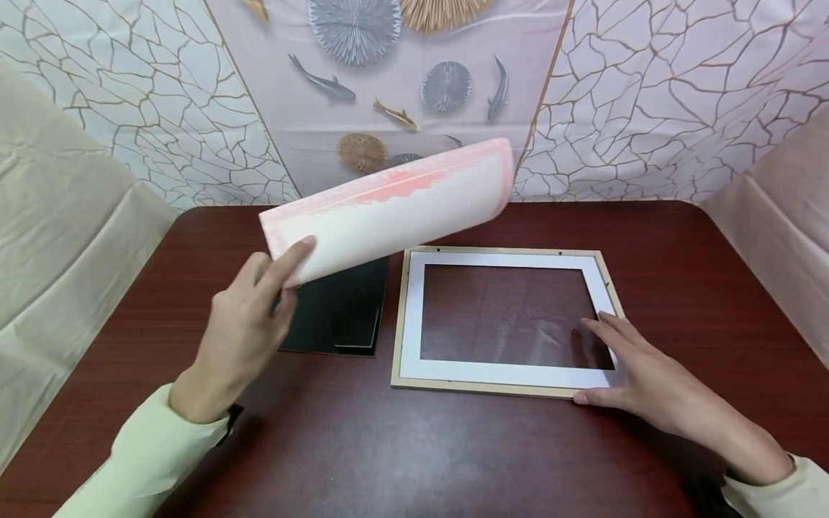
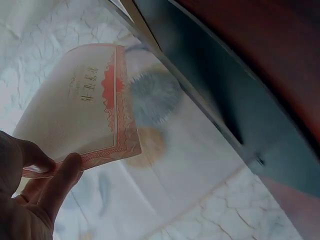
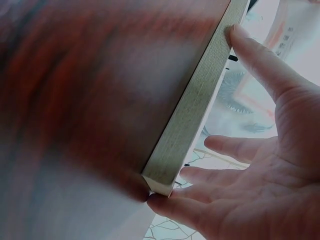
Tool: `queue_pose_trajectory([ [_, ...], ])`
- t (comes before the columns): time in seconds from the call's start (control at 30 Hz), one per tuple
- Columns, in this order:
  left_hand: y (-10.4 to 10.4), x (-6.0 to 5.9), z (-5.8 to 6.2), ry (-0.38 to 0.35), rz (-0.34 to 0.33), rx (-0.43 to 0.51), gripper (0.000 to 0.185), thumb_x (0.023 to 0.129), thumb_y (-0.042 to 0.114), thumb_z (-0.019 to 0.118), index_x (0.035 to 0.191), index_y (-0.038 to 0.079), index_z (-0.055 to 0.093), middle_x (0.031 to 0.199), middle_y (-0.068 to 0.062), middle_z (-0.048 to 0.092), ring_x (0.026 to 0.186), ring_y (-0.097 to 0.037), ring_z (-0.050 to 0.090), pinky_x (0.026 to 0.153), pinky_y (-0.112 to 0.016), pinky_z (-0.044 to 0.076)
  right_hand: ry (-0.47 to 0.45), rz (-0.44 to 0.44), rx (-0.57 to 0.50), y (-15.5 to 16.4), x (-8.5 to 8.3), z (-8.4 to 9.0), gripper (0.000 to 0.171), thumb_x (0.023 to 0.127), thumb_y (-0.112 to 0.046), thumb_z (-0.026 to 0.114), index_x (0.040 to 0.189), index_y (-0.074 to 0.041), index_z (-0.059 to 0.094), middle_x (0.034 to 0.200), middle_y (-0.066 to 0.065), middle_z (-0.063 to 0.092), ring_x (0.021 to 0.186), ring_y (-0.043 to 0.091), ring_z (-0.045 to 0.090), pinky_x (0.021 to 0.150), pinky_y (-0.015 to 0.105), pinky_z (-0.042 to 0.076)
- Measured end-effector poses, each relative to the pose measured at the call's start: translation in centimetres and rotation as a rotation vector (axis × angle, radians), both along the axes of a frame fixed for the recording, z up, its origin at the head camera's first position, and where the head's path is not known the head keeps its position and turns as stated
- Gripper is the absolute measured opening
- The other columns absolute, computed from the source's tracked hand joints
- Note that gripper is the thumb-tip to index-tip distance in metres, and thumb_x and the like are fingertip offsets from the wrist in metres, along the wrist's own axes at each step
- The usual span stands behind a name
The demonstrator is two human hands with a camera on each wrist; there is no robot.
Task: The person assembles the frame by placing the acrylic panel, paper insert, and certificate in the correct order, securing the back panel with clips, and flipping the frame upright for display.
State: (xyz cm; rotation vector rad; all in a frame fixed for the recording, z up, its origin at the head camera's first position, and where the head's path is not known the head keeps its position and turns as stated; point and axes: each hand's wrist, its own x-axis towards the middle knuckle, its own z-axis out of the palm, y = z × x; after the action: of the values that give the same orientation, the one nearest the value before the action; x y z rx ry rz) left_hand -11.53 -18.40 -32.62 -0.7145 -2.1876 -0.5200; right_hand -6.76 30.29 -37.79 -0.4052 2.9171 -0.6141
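My left hand (image 1: pixel 249 316) pinches the lower left corner of a white paper sheet with a pink-red patterned border (image 1: pixel 395 205), held in the air above the table and bent. In the left wrist view the sheet (image 2: pixel 85 105) shows printed characters, with my fingers (image 2: pixel 60 182) curled at its edge. A wooden picture frame with a white mat (image 1: pixel 505 320) lies flat on the table. My right hand (image 1: pixel 631 370) rests flat on the frame's lower right corner, fingers straight. The right wrist view shows the frame's edge (image 3: pixel 200 105) against my fingers (image 3: pixel 255 60).
A black backing board (image 1: pixel 340 309) lies flat just left of the frame, under the raised sheet. The dark red wooden table (image 1: pixel 401 446) is bounded by draped cloth on the left, right and back, with a fish-patterned cloth (image 1: pixel 401 72) behind.
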Motion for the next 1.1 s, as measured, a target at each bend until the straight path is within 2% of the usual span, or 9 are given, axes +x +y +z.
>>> queue_pose_trajectory([
  [0.23,3.3,-0.9,0.0,0.023,-0.098,-0.089,0.079,0.081,-0.021,0.065,0.149,0.018,0.053,0.087,-0.014,0.049,0.054,-0.017,0.042,0.043,-0.035,0.049,0.018,0.011,-0.011,0.2,0.0,-0.1,0.106,0.077,-0.047,0.092,0.157,-0.003,0.039,0.161,0.035,0.032,0.138,0.057,0.044,0.097,0.071,0.047],
  [0.47,5.8,-1.3,-0.5,0.027,-0.156,-0.107,0.079,0.080,-0.020,0.067,0.147,0.019,0.054,0.088,-0.012,0.047,0.057,-0.016,0.048,0.046,-0.032,0.053,0.021,0.020,-0.012,0.3,-0.1,-0.1,0.107,0.078,-0.046,0.091,0.157,0.002,0.037,0.170,0.032,0.017,0.141,0.056,0.042,0.096,0.066,0.048],
  [0.6,6.9,-1.5,-0.7,0.029,-0.180,-0.106,0.078,0.080,-0.019,0.070,0.147,0.018,0.054,0.089,-0.011,0.048,0.062,-0.016,0.051,0.046,-0.030,0.052,0.023,0.013,-0.005,0.4,0.0,-0.1,0.108,0.077,-0.046,0.091,0.157,0.003,0.037,0.169,0.033,0.019,0.137,0.054,0.046,0.094,0.065,0.050],
  [0.73,7.6,-1.5,-1.2,-0.006,-0.219,-0.134,0.083,0.080,-0.018,0.074,0.150,0.019,0.050,0.090,-0.009,0.047,0.062,-0.014,0.048,0.048,-0.026,0.050,0.014,0.006,-0.004,0.5,0.0,-0.1,0.111,0.077,-0.046,0.092,0.157,0.006,0.036,0.167,0.034,0.023,0.139,0.054,0.043,0.098,0.067,0.046],
  [0.87,8.2,-1.8,-1.8,-0.067,-0.259,-0.150,0.088,0.081,-0.017,0.075,0.155,0.019,0.043,0.090,-0.007,0.046,0.061,-0.012,0.043,0.051,-0.023,0.048,0.015,0.009,-0.041,0.6,-0.1,-0.2,0.113,0.076,-0.045,0.093,0.161,0.000,0.033,0.165,0.031,0.029,0.143,0.049,0.038,0.104,0.063,0.041],
  [0.93,8.4,-2.0,-2.1,-0.105,-0.284,-0.151,0.089,0.084,-0.016,0.072,0.158,0.018,0.037,0.092,-0.007,0.048,0.064,-0.013,0.044,0.053,-0.023,0.048,0.036,0.014,-0.061,0.8,-0.1,-0.4,0.114,0.076,-0.043,0.093,0.163,-0.006,0.031,0.163,0.029,0.032,0.142,0.046,0.039,0.113,0.050,0.037],
  [1.03,8.7,-2.3,-2.5,-0.175,-0.315,-0.143,0.091,0.086,-0.017,0.067,0.161,0.015,0.028,0.096,-0.008,0.054,0.071,-0.014,0.048,0.057,-0.024,0.049,0.052,0.021,-0.114,1.1,0.0,-0.6,0.114,0.076,-0.038,0.094,0.165,-0.009,0.029,0.164,0.030,0.034,0.147,0.050,0.034,0.128,0.047,0.019],
  [1.1,8.8,-2.5,-2.7,-0.205,-0.324,-0.146,0.089,0.085,-0.018,0.067,0.161,0.012,0.030,0.103,-0.010,0.059,0.080,-0.016,0.056,0.065,-0.026,0.056,0.063,0.028,-0.161,1.3,-0.1,-0.7,0.112,0.074,-0.033,0.096,0.164,-0.009,0.032,0.164,0.030,0.034,0.150,0.053,0.030,0.131,0.052,0.008],
])
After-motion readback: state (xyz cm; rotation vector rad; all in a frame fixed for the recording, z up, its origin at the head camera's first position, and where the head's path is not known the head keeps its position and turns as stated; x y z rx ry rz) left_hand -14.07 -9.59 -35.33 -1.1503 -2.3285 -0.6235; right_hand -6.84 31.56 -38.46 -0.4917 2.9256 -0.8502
